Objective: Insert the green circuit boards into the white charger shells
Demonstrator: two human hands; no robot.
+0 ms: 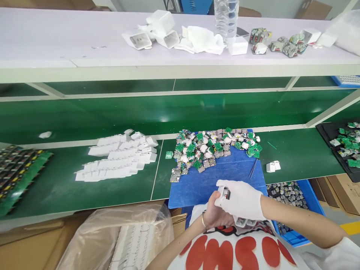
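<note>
My right hand (244,198), in a white glove, is closed around a small white plastic housing (226,193) with a dark opening at one end. My bare left hand (216,215), a bracelet at its wrist, grips the same housing from the left. Both hands meet close to my body at the front edge of the blue mat (194,193). Below the gloved hand, a few more white housings (242,222) show against my shirt; what supports them is hidden. On the mat lies a pile of small green and grey circuit boards (197,150).
Tweezers (253,168) lie on the mat's right side. White housings (118,159) stand in rows to the left. Right are two loose housings (272,166), a blue bin (312,195) of parts and a black tray (334,150). A shelf (84,41) spans the back; a plastic-lined box (92,228) sits below.
</note>
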